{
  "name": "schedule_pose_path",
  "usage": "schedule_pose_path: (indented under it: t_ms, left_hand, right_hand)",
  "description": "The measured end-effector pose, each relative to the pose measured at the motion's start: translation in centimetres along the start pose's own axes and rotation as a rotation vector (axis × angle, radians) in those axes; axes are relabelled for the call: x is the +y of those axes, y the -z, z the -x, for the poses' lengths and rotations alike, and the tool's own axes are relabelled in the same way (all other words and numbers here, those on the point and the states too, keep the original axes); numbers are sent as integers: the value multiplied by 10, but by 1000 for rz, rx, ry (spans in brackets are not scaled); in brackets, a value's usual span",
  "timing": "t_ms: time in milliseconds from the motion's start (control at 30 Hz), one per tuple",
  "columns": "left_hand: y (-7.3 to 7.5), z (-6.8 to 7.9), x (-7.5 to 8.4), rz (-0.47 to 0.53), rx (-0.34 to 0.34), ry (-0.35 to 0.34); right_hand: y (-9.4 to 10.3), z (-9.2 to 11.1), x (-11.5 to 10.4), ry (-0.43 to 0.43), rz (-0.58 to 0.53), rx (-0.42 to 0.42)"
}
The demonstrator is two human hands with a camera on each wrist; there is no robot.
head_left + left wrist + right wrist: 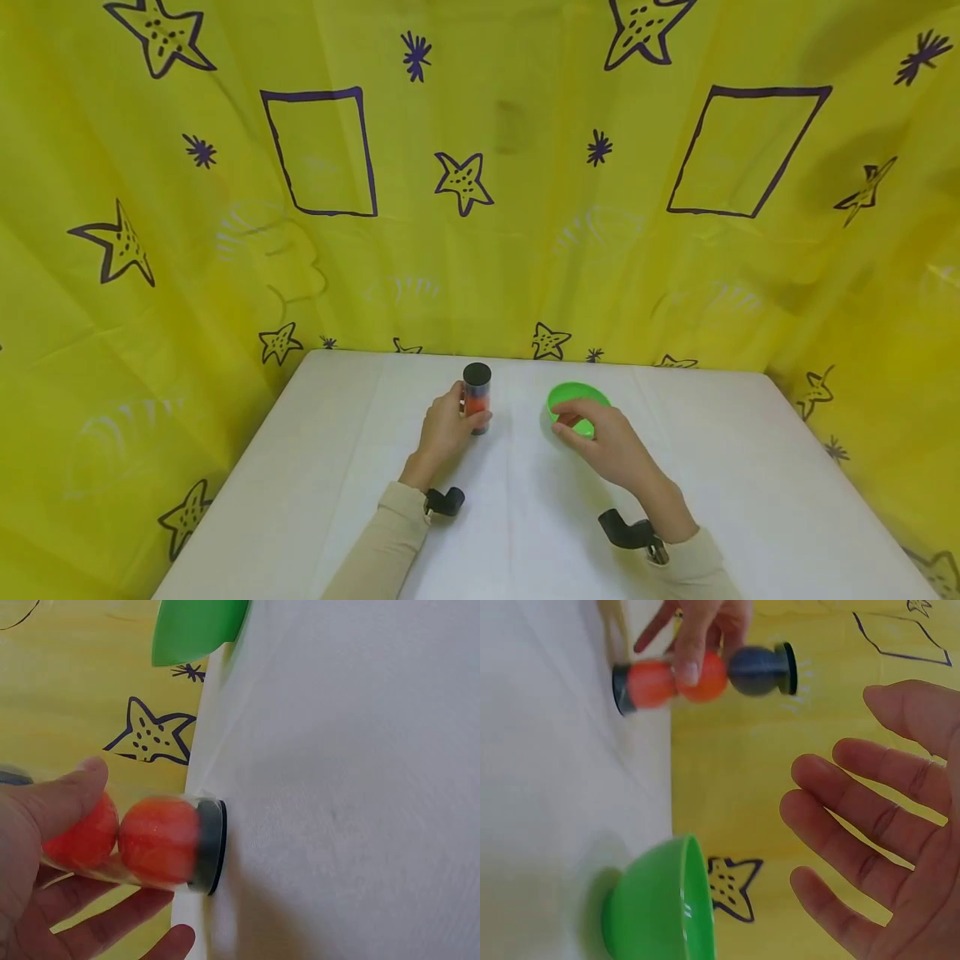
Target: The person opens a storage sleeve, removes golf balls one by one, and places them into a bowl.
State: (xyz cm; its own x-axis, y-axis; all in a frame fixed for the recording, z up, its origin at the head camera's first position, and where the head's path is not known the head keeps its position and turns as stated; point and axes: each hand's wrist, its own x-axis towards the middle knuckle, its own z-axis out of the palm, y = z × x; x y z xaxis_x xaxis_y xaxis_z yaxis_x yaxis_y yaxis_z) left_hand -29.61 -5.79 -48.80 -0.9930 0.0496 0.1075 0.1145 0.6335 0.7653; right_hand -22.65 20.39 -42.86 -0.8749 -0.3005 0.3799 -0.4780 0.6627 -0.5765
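Note:
In the head view my left hand [441, 432] grips an upright clear tube [477, 402] with black caps, thumb on one side and fingers on the other. Two orange balls [159, 840] and one dark ball [753, 671] are stacked inside, the dark one at the top. The tube's lower cap is at the white tabletop. My right hand [611, 446] hovers beside and partly over a green bowl [576, 390], covering part of it in the head view. Its fingers [859, 851] are spread and loosely bent in the right wrist view, with nothing between them.
A white cloth covers the table [360, 467]. Behind it and along both sides hangs a yellow curtain [517, 250] printed with stars and frames. Each wrist carries a black camera mount [626, 530].

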Motion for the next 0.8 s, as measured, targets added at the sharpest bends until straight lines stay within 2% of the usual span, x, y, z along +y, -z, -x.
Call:
schedule_pose_path:
  t_ms: [200, 400, 633, 800]
  left_hand:
    - [-1, 1, -1, 17, -36, -50]
    - [0, 2, 2, 8, -71, -93]
    - [-1, 5, 7, -83, -89, -263]
    - [0, 9, 12, -165, -117, -359]
  right_hand:
    - [-12, -1, -7, -19, -57, -63]
    - [-18, -2, -7, -4, -61, -63]
    - [-24, -2, -9, -32, -79, -41]
    - [-28, -1, -10, -59, -74, -28]
